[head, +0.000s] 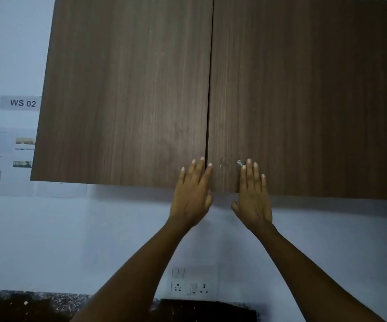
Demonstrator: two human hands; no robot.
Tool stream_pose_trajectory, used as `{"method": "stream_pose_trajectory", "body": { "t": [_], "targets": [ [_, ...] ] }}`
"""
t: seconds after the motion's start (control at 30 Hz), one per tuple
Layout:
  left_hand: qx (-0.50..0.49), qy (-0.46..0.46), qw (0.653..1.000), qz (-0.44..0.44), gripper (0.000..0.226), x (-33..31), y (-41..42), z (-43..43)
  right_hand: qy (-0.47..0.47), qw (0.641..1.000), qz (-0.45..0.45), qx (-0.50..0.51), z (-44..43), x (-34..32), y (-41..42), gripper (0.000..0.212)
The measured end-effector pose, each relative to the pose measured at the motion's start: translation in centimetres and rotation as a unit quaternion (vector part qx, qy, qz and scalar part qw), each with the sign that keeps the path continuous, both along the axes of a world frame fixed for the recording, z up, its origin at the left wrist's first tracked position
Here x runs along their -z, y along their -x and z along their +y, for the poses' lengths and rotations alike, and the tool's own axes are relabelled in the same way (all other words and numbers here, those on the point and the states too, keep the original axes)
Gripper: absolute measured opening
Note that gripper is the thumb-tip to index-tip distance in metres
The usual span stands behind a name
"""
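The left hand (pixel 191 196) lies flat on the left door (pixel 122 94) and the right hand (pixel 253 198) on the right door (pixel 304 94), both low down where the doors meet. The fingers (pixel 248 173) are straight, a little apart, holding nothing. The doors are closed.

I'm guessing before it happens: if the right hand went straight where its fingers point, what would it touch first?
Probably the right cupboard door: the right hand points up along its wood, fingertips over it. Whether they touch is hard to tell.
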State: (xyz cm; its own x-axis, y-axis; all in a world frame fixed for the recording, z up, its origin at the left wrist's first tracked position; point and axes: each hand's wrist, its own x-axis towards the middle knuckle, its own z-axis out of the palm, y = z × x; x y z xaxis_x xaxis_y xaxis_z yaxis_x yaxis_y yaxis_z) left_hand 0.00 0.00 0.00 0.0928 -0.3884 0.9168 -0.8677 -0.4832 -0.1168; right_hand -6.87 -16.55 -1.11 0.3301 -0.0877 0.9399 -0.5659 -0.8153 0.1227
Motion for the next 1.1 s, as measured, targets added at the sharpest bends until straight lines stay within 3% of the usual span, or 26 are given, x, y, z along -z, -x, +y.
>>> {"method": "stream_pose_trajectory", "body": {
  "t": [0.23,0.37,0.77,0.93,1.1],
  "targets": [
    [0.033,-0.009,0.999,0.013,0.071,0.1,0.3,-2.4,0.016,0.999,-0.037,0.027,-0.6,-1.3,-1.7,0.095],
    [0.044,-0.024,0.998,0.035,0.070,0.1,0.3,-2.8,-0.004,0.999,-0.017,0.038,-0.8,-1.5,-1.5,0.098],
    [0.233,0.101,0.936,0.245,0.070,-1.2,5.4,-3.3,-0.026,0.997,-0.014,0.071,1.8,-1.3,1.9,0.099],
    [0.244,0.199,0.911,0.267,0.070,-1.5,8.5,-2.6,-0.030,0.998,-0.032,0.050,2.9,-1.3,4.3,0.091],
    [0.237,0.241,0.887,0.314,0.062,-1.9,11.1,-1.8,-0.027,0.998,-0.052,0.013,3.5,-1.2,6.7,0.087]
  ]
}}
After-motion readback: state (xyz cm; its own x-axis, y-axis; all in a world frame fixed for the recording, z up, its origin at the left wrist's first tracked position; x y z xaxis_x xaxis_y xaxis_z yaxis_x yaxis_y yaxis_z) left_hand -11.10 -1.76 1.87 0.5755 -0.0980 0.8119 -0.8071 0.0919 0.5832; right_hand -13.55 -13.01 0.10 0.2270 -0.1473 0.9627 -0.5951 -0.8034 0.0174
